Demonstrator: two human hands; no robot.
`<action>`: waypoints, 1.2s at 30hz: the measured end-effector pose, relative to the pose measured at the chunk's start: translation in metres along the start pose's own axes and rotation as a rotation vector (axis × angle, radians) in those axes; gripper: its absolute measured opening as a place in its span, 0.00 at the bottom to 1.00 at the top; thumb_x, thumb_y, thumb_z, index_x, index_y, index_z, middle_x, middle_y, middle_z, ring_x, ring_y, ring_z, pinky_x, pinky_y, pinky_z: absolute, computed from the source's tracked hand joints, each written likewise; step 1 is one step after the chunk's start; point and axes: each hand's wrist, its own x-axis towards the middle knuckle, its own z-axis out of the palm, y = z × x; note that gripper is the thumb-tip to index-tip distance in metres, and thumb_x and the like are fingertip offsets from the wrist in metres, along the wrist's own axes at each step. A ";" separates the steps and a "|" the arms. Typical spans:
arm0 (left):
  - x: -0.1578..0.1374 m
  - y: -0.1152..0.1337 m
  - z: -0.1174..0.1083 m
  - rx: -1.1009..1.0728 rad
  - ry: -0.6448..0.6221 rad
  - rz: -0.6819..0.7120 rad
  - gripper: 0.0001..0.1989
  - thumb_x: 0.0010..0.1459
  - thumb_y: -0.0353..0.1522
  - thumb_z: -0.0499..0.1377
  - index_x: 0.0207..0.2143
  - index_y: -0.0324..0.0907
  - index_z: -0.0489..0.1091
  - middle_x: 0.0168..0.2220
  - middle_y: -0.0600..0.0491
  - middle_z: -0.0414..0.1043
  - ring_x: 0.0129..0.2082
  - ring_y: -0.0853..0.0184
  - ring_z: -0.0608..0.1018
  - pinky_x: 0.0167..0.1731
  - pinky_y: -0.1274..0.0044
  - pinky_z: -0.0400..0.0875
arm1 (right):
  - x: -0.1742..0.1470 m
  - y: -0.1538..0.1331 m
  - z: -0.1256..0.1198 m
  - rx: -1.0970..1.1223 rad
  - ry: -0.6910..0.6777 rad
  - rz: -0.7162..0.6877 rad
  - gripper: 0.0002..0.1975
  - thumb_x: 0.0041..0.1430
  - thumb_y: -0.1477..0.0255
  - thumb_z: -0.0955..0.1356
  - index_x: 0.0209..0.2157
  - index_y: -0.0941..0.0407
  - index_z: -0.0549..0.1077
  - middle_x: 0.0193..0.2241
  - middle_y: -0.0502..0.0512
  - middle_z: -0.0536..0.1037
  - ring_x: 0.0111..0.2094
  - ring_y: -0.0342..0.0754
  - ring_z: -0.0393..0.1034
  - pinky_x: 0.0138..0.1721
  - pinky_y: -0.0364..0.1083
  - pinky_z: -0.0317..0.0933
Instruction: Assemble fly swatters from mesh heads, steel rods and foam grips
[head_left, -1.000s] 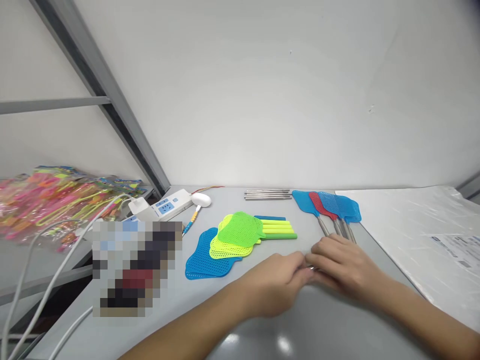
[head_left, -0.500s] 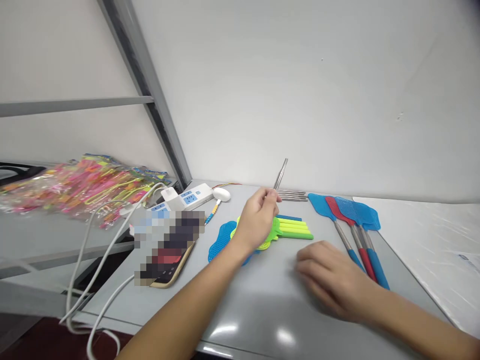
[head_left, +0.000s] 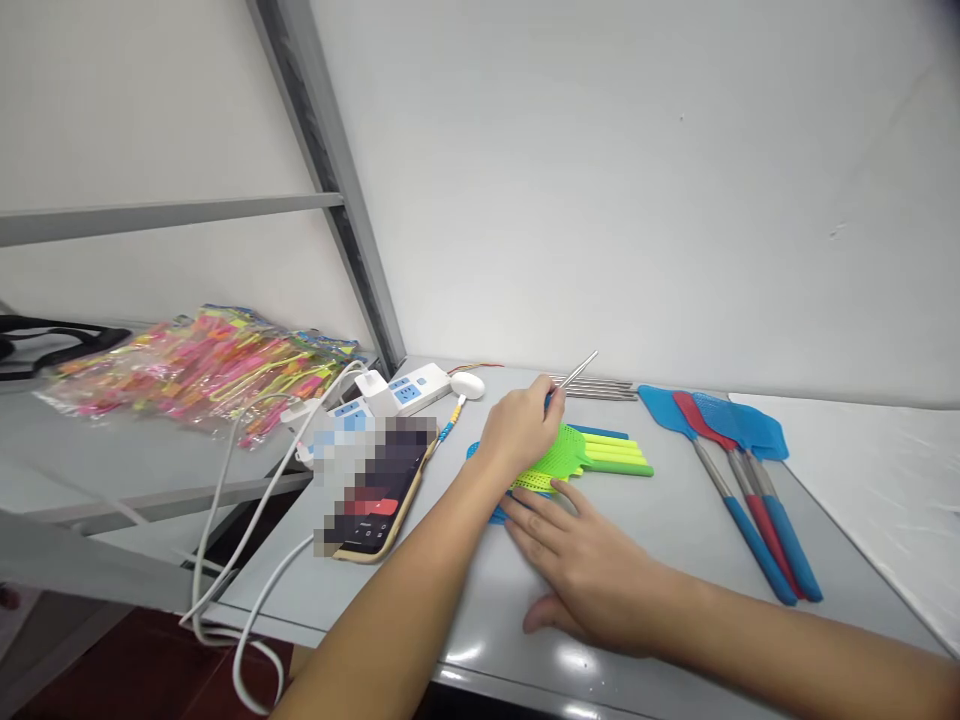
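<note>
My left hand [head_left: 525, 430] is closed around a thin metal rod [head_left: 580, 370] that slants up to the right, with a bit of blue showing at the fingers. Under and beside it lie loose fly swatter heads: a green one [head_left: 562, 455] on top, a yellow one [head_left: 534, 482] and blue ones [head_left: 496, 516] partly hidden. My right hand [head_left: 574, 570] lies palm down, fingers stretched, its fingertips at the near edge of these heads. Just right of them sit yellow-green handle tubes [head_left: 619, 455]. More metal rods [head_left: 611, 388] lie behind, near the wall.
Fly swatters with metal shafts, blue [head_left: 757, 540] and red [head_left: 772, 535], lie on the right beside a white sheet [head_left: 862, 490]. A phone [head_left: 390, 500], a power strip [head_left: 416, 388] and white cables [head_left: 247, 540] occupy the left. Bagged colourful items [head_left: 217, 365] lie beyond the shelf post.
My right hand has moved left onto the swatter heads' near edge, its fingers now stretched out. The metal in my left hand has tipped from steep to slanting right. The view has shifted slightly.
</note>
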 end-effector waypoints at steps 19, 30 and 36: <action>-0.024 0.049 0.022 -0.557 -0.166 -0.113 0.16 0.66 0.44 0.46 0.36 0.43 0.64 0.21 0.61 0.58 0.20 0.73 0.62 0.23 0.80 0.56 | -0.107 0.049 -0.066 0.010 0.855 0.524 0.24 0.63 0.79 0.62 0.59 0.49 0.59 0.39 0.56 0.73 0.40 0.49 0.69 0.41 0.50 0.65; -0.060 0.070 0.064 -0.875 -0.671 -0.451 0.15 0.65 0.44 0.49 0.34 0.42 0.64 0.19 0.63 0.55 0.15 0.77 0.54 0.15 0.82 0.46 | -0.136 0.114 -0.062 1.155 1.332 1.132 0.13 0.60 0.58 0.65 0.30 0.53 0.67 0.21 0.47 0.65 0.20 0.43 0.60 0.20 0.45 0.63; -0.058 0.064 0.067 -0.945 -0.743 -0.473 0.15 0.64 0.45 0.49 0.34 0.43 0.62 0.19 0.64 0.55 0.12 0.78 0.52 0.12 0.83 0.44 | -0.123 0.104 -0.062 1.458 1.121 1.004 0.11 0.57 0.63 0.70 0.33 0.55 0.68 0.23 0.49 0.73 0.26 0.43 0.70 0.36 0.45 0.67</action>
